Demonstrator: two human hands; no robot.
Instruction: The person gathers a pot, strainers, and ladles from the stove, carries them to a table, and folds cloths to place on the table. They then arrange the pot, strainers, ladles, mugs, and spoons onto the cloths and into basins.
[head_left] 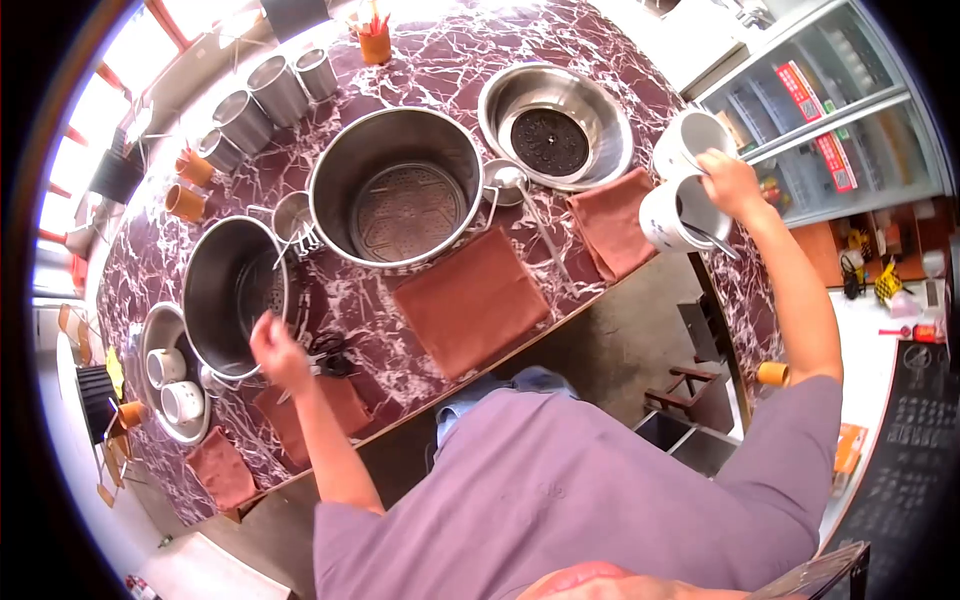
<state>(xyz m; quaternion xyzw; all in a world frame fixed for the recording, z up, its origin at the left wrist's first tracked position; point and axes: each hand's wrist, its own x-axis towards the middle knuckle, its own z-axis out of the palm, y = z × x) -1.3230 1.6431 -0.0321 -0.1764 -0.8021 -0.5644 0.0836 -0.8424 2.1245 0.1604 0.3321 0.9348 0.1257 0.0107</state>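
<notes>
My right hand (730,184) is closed at the rims where two white canisters meet. The far white canister (672,150) touches the near white canister (658,222), from which a dark-handled utensil (712,240) sticks out. The fingers seem to grip a rim, but which one is partly hidden. My left hand (282,352), slightly blurred, hovers at the near rim of a tall steel pot (222,290). Its fingers are bent, and nothing clear shows in them. A wider steel pot (400,125) stands right of it, with a ladle (508,182) beside it.
A steel basin (600,110) holds a dark perforated disc. Folded brown cloths (472,300) lie along the table's (620,40) near edge. Several steel canisters (242,122) line the far left. A steel bowl (200,425) holds two white cups. Right of the table stands a glass-door cabinet (850,90).
</notes>
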